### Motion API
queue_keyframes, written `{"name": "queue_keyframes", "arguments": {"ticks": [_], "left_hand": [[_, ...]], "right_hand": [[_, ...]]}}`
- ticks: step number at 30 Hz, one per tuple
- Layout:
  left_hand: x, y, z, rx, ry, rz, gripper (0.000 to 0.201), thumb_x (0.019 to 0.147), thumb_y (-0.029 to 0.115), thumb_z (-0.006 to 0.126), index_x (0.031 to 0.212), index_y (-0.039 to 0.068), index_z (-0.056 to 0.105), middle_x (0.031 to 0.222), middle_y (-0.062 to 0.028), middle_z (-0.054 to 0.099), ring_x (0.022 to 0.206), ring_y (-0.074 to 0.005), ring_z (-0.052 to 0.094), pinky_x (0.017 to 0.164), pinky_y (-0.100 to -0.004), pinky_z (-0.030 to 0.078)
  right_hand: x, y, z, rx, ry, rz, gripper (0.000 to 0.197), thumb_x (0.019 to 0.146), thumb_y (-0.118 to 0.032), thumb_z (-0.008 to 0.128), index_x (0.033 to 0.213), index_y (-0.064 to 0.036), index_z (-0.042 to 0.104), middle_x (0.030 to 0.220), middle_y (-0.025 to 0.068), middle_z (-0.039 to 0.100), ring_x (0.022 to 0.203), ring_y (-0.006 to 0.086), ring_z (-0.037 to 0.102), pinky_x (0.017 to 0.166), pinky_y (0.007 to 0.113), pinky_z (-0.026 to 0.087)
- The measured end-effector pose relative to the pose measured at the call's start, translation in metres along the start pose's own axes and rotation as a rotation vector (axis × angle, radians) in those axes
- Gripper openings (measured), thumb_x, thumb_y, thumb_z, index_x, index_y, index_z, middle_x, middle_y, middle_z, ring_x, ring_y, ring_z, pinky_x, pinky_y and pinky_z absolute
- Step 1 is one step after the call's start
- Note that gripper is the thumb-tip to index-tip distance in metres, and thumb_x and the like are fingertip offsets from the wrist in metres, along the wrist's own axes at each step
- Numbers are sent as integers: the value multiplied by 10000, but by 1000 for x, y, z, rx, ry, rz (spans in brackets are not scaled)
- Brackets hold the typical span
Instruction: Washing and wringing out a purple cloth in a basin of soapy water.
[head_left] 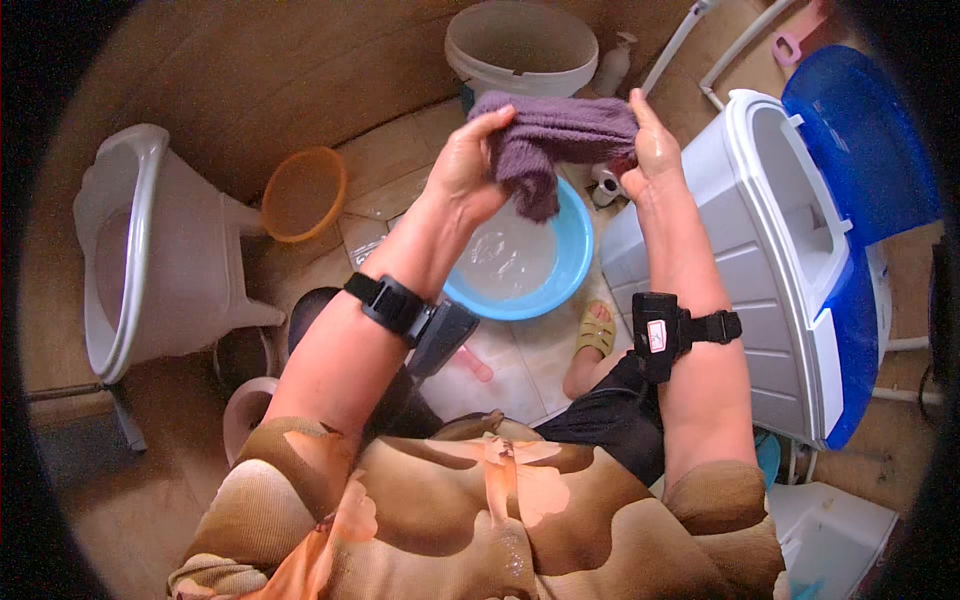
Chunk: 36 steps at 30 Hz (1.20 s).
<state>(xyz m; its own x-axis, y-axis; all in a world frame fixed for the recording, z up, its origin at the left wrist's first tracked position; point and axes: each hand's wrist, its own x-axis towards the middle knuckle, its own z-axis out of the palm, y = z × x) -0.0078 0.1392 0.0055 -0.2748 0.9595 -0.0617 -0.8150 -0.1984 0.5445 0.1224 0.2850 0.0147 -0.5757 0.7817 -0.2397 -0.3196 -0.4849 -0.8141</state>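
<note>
A purple towel [570,130] is stretched between my two hands, bunched in folds, with one end hanging down. My left hand [470,168] is closed on its left end, thumb on top. At the other end, my right hand [652,150] grips the cloth, its thumb or finger pointing up. Below the towel, a light blue basin [575,270] stands on the tiled floor with cloudy water [505,255] in it. The towel and my left hand cover part of its far rim.
A large white bucket [520,75] stands behind the towel, beside a pump bottle [615,65]. To the right is a white and grey washing machine [720,260] with its blue lid [860,140] raised. A white plastic chair [190,250] and an orange basin [303,195] are at the left.
</note>
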Motion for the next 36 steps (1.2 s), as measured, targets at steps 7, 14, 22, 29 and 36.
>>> {"name": "queue_keyframes", "arguments": {"ticks": [7,14,22,29,36], "left_hand": [[0,4,7,-136,-12,77,250,817,251,590,967,57,544,928,-84,614,894,-232,587,859,-392,448],[12,0,-17,23,268,-48,202,855,204,522,971,40,540,917,-109,611,871,-235,587,764,-382,483],[7,-20,-3,-146,102,-268,371,861,406,479,1087,114,517,1056,-100,568,1054,-212,525,885,-421,440],[13,-55,15,13,159,-147,192,858,272,500,907,109,588,891,-55,625,898,-152,581,764,-365,490],[3,-40,-28,-131,31,112,215,876,304,524,893,96,575,817,-36,589,756,-148,575,713,-333,489]], "right_hand": [[-49,36,31,-252,-97,590,401,833,-530,488,1053,-204,565,838,-20,605,742,131,570,685,394,486],[-10,24,12,-51,-85,120,109,889,-200,513,918,-108,564,831,11,610,652,93,578,433,186,406],[-57,25,58,-1020,-330,-666,205,753,-186,573,847,-8,616,775,114,623,693,159,581,650,285,468],[-26,44,31,-1215,92,-935,136,682,-241,603,649,-109,602,659,143,598,643,316,610,585,398,504],[-68,58,78,-939,-65,-1066,158,716,-207,609,671,-57,593,631,161,574,569,275,576,557,351,465]]}}
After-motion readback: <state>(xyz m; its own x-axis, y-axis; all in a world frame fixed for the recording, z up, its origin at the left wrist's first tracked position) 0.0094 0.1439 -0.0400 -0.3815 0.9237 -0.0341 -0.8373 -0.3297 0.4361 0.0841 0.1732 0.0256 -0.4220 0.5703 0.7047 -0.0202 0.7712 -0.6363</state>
